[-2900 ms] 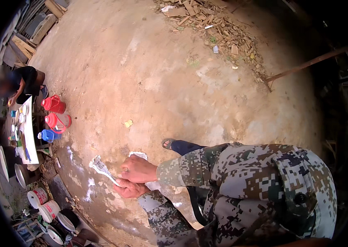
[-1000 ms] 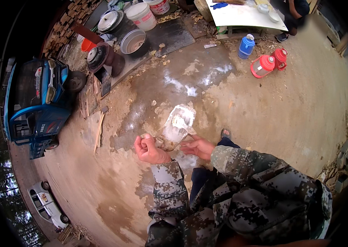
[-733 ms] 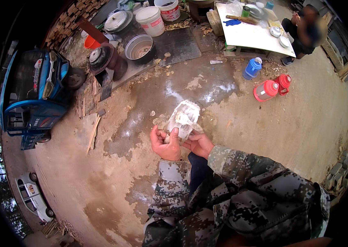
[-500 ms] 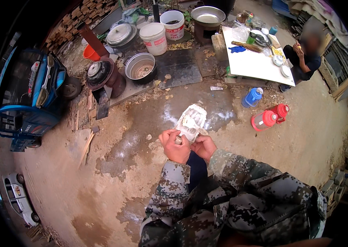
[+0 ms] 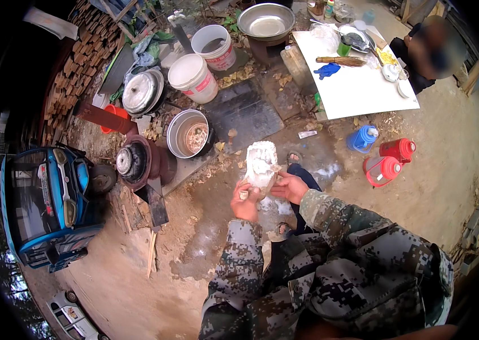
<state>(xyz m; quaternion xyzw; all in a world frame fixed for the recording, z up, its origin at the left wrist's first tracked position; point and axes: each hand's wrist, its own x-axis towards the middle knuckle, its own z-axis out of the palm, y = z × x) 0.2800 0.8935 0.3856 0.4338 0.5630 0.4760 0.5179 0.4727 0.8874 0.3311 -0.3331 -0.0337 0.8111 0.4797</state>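
Between my two hands is a white, rough-rimmed block with hollows in its face, perhaps a mould; its exact kind I cannot make out. It is tilted away from me, its surface caked with white powder. My left hand is closed at its near left edge, with a small pale lump by the thumb and fingers. From the right, my right hand grips the block's near right side, fingers partly hidden beneath. White powder is scattered on the wet ground below.
Red flasks and a blue flask stand right, below a white table where a person sits. At the left are a stove, a metal pot, white buckets and a blue vehicle.
My view has turned, so the surroundings appear shifted. The block now stands more upright, and my right hand has opened out somewhat along its side. Sandalled feet have come into sight below.
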